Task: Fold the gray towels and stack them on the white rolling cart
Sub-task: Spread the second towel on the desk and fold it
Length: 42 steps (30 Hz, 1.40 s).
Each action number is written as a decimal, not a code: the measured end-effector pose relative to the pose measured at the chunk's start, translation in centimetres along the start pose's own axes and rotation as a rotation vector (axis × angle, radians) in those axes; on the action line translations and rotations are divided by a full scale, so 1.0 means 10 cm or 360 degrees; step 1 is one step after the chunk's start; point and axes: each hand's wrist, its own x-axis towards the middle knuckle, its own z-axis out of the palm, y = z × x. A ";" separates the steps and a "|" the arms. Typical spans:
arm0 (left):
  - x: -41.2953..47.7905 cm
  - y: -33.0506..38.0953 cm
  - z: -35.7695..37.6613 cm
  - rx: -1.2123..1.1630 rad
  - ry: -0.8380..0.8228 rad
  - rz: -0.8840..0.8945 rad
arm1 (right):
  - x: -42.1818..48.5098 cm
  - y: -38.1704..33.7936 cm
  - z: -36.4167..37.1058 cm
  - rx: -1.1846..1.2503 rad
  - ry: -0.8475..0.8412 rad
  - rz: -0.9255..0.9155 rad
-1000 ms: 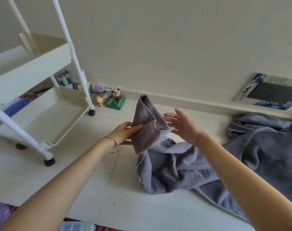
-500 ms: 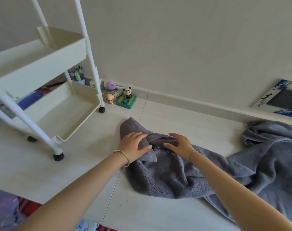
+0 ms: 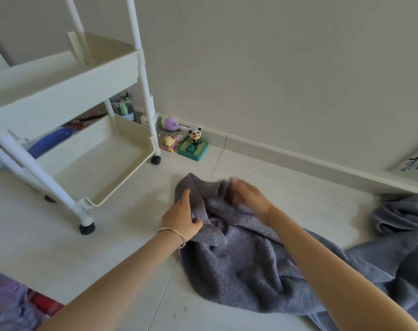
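On floor near white rolling cart: crumpled gray towel; left hand pinching hem, right hand blurred atop bunched edge, grip unclear. Pull corners taut, flatten fully, align hems before folding.

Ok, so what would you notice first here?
The left hand grips, and the right hand touches, a crumpled gray towel on the floor in the middle. A white cart stands at the left, and a small panda toy sits by the wall.
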 end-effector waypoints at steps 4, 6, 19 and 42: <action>0.03 -0.20 -0.05 -0.0172 0.0111 -0.0157 | 0.21 -0.21 -0.12 0.0336 0.0059 0.0020; 0.03 -0.23 -0.09 -0.0274 0.0176 -0.0154 | 0.23 -0.18 -0.07 -0.0126 -0.0026 0.0037; 0.05 -0.45 -0.34 0.0190 0.0111 -0.0469 | -0.02 0.32 0.23 -0.0494 0.0068 -0.0194; -0.27 1.18 0.40 0.0431 -0.0364 0.0872 | -1.67 0.67 -0.84 -0.0339 0.0404 0.0081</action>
